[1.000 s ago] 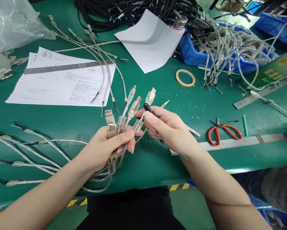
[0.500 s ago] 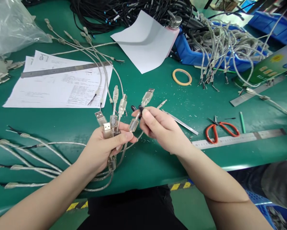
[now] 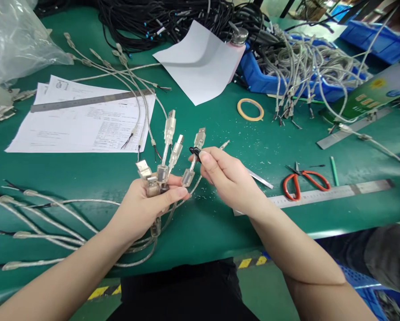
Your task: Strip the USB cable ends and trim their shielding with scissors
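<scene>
My left hand [image 3: 156, 200] is closed round a bundle of clear-sheathed USB cables. Several of their plugs fan out above the fingers, among them a USB plug [image 3: 169, 127] and a squarer one [image 3: 176, 150]. A separate USB cable's plug [image 3: 200, 137] stands to the right, its ferrite lump [image 3: 188, 177] at my left fingertips. My right hand [image 3: 223, 174] is pinched on a small black slender piece [image 3: 195, 151], which lies against that cable just below the plug. Its exact kind is hard to make out.
Red-handled cutters [image 3: 296, 183] and a steel ruler [image 3: 340, 192] lie to the right. Behind are a tape roll [image 3: 250, 109], a blue bin [image 3: 261, 80] of cables and a white sheet [image 3: 200, 62]. Printed papers [image 3: 69, 129] under another ruler [image 3: 89, 100] lie left. Loose cables [image 3: 62, 200] cross the left side.
The plugs in my left hand have risen and tilted slightly to the right. The black piece has swung across the separate cable, and that cable's plug now stands more upright.
</scene>
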Motion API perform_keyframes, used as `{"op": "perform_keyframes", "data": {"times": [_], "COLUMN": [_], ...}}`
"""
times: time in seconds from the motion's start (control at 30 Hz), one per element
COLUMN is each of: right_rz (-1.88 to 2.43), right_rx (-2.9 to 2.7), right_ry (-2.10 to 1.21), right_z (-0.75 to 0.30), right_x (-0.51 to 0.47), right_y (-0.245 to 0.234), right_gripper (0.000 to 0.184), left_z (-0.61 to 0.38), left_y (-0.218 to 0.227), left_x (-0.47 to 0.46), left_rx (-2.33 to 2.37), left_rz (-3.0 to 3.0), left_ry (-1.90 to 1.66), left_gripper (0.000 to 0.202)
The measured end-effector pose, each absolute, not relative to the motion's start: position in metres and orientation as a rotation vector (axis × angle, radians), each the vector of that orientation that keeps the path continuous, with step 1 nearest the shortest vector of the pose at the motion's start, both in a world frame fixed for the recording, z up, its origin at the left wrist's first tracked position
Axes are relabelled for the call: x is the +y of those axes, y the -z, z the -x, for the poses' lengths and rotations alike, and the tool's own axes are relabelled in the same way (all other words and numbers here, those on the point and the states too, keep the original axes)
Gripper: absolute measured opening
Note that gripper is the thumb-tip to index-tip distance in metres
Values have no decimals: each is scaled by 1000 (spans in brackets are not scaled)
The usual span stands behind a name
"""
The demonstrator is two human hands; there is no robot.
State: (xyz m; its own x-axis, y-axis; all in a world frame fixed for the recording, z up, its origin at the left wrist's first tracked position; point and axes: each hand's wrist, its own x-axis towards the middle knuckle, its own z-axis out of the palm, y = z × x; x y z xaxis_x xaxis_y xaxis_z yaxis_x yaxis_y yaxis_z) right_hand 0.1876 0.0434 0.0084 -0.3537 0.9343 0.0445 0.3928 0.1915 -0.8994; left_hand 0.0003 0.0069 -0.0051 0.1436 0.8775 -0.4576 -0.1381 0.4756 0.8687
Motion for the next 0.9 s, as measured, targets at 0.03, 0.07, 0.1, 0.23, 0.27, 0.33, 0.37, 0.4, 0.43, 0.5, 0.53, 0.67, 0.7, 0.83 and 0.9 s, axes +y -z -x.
{"op": "perform_keyframes", "data": {"times": [0.03, 0.07, 0.1, 0.23, 0.27, 0.33, 0.37, 0.4, 0.43, 0.5, 0.53, 0.67, 0.7, 0.83, 0.9], "right_rz": [1216, 1182, 1152, 1264, 1350, 1553, 1646, 1710, 1737, 1664, 1584, 1177, 1103, 1157, 1283], "right_rx": [-1808, -1770, -1734, -1720, -1761, -1857, -1891, -1911, -1917, -1899, -1897, -2032, -2062, -1998, -1888], "right_ry": [-1200, -1261, -1290, -1043, -911, -621, -483, -366, -275, -202, -235, -615, -699, -837, -877], "right_z": [-187, -187, -187, -194, -198, -208, -212, -215, -217, -215, -211, -190, -185, -175, -175], "right_x": [45, 45, 46, 51, 54, 61, 64, 67, 68, 64, 60, 36, 31, 27, 31], "right_y": [-8, -9, -9, -10, -10, -8, -7, -6, -6, -8, -10, -19, -19, -17, -17], "right_gripper": [30, 29, 28, 26, 27, 29, 34, 39, 41, 30, 23, 12, 12, 16, 24], "left_z": [-1, -2, -2, -2, -2, 1, 2, 3, 4, 4, 4, 3, 2, -4, -8], "left_y": [5, 6, 5, 1, 0, -2, -2, -2, -2, -1, 0, 1, 0, -2, -2], "left_x": [7, 7, 7, 11, 13, 15, 15, 16, 15, 14, 13, 9, 9, 6, 4], "left_rx": [1203, 1194, 1179, 1110, 1094, 1044, 1016, 990, 967, 946, 942, 935, 942, 1006, 1038], "left_rz": [-794, -806, -817, -835, -824, -794, -794, -807, -835, -897, -912, -893, -896, -1016, -1149], "left_ry": [-844, -839, -835, -919, -959, -1035, -1052, -1053, -1039, -983, -943, -837, -829, -786, -759], "left_gripper": [21, 22, 22, 16, 15, 16, 16, 16, 14, 14, 17, 36, 40, 38, 25]}}
